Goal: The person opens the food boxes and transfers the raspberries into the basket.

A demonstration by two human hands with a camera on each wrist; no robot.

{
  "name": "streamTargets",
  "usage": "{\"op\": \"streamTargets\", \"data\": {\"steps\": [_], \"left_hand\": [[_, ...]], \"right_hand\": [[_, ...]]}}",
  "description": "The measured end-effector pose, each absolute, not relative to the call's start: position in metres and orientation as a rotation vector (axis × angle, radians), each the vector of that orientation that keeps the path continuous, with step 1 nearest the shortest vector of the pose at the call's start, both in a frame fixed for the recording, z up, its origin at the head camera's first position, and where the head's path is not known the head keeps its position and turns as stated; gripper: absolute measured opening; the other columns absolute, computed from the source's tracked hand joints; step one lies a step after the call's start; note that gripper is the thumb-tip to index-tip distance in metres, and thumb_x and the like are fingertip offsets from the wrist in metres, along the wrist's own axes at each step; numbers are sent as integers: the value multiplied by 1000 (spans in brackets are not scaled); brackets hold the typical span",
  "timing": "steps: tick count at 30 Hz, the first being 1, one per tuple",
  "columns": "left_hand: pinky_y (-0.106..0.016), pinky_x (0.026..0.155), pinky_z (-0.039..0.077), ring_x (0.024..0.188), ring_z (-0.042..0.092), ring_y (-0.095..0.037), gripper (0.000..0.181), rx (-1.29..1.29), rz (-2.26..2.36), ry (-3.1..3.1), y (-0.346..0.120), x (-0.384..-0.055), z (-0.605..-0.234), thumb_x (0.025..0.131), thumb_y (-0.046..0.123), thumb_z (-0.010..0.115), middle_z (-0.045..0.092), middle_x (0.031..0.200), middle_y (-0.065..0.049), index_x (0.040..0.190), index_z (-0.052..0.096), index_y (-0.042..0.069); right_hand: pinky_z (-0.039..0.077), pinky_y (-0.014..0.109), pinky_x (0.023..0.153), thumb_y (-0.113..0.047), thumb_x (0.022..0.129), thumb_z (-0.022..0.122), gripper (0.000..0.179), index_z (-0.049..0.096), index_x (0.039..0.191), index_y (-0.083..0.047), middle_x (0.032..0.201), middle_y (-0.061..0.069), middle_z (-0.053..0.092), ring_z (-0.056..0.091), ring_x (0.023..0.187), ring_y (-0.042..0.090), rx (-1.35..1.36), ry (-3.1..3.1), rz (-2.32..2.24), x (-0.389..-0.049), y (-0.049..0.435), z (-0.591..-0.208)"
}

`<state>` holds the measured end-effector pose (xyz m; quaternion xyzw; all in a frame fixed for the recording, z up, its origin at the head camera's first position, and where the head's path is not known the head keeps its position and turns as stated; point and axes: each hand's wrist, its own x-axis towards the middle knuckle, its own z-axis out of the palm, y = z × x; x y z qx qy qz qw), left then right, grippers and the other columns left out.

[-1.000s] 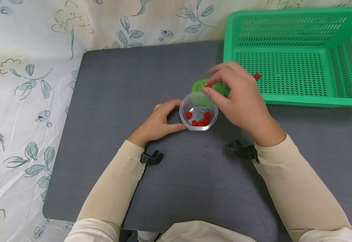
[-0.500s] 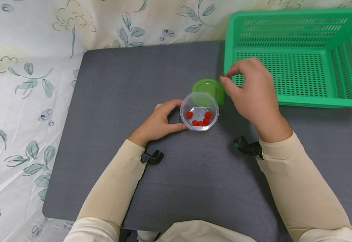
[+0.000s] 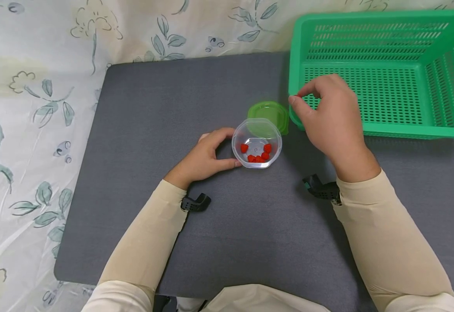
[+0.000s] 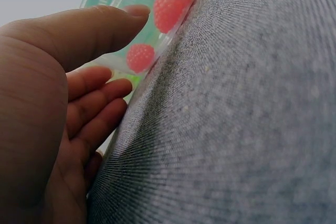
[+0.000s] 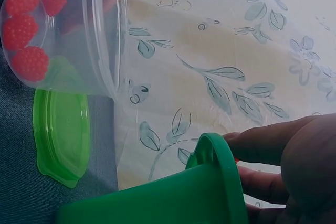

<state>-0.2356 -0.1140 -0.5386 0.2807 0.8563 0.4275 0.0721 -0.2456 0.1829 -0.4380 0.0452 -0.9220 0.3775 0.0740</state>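
In the head view my left hand (image 3: 202, 158) holds a small clear plastic cup (image 3: 256, 128) from its left side, thumb and forefinger against the wall. Several red raspberries (image 3: 267, 148) lie in the bottom of the cup. Behind it, partly seen through its wall, lies a green lid (image 3: 270, 111). My right hand (image 3: 334, 121) is over the left front corner of a green basket (image 3: 398, 130). Between its thumb and forefinger a sliver of a red raspberry (image 3: 297, 96) shows; the fingers hide most of it.
A dark grey table (image 3: 164, 99) lies under everything, its left edge near the floral cloth (image 3: 40, 143). The slotted basket fills the back right. Black wrist cameras sit on both wrists, low over the table.
My right hand has moved right and slightly back, from over the lid to the basket's left rim, a raspberry still pinched. The left hand, cup and raspberries in it have stayed put.
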Motion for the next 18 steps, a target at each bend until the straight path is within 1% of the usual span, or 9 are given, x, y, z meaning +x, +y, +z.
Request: {"op": "streamTargets", "data": {"steps": [7,12,18], "left_hand": [[-41,116,26,136,52,-6,65,852,1297,2563,-114,-236,-539,91,26,92,64,145,5,147,63,11],[-41,117,26,136,52,-7,65,845,1289,2565,-114,-236,-539,91,27,92,64,145,5,148,63,11],[-42,116,26,136,52,-8,66,844,1276,2571,-115,-237,-539,91,26,92,64,145,4,148,62,11]], "right_hand": [[41,57,97,-27,108,69,31,74,120,1,127,20,65,56,117,38,100,-2774,1141,-247,185,-439],[42,56,92,-28,109,67,31,73,121,1,125,20,66,57,114,37,88,-2785,1147,-248,186,-439],[43,56,92,-27,109,66,31,72,121,0,126,19,66,59,115,37,90,-2793,1157,-248,186,-438]]}}
